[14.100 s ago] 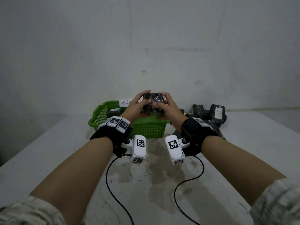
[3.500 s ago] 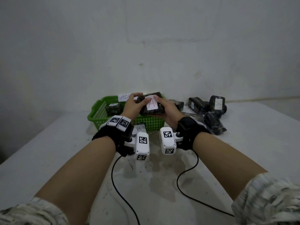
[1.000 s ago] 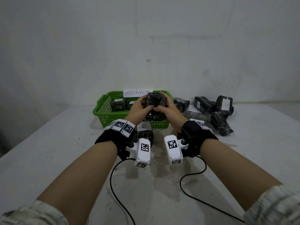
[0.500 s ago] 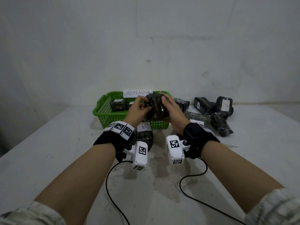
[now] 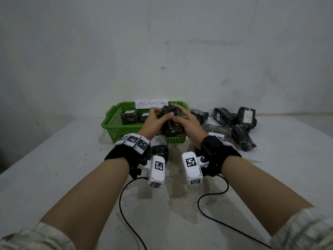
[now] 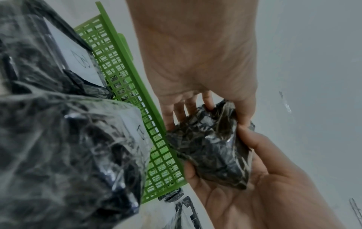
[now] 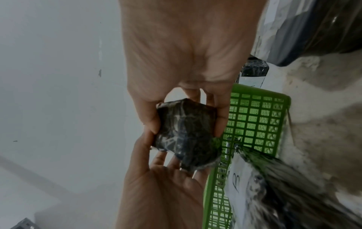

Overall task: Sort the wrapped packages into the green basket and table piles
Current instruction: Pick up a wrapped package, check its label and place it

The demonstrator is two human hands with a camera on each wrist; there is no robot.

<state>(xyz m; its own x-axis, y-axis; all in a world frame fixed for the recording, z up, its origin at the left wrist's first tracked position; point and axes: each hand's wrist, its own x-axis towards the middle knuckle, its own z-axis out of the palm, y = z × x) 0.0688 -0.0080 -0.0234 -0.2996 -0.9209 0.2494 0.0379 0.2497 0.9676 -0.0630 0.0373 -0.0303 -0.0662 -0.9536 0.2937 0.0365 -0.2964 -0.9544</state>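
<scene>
We hold the crumpled black film-wrapped package [image 5: 171, 121] in both hands, left hand [image 5: 155, 120] and right hand [image 5: 189, 121] curled round it; green plastic mesh basket [image 5: 115, 121] lies just beyond, 12 o'clock, both hands equally near.

B package [image 5: 158, 147] perhaps blocks green basket [image 5: 117, 123] front

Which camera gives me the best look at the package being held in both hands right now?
The right wrist view: the held package sits unblurred mid-frame, with the right hand and left hand gripping it. The left wrist view shows it too, smaller and softer. In the head view the hands cover much of it, before the green basket.
</scene>
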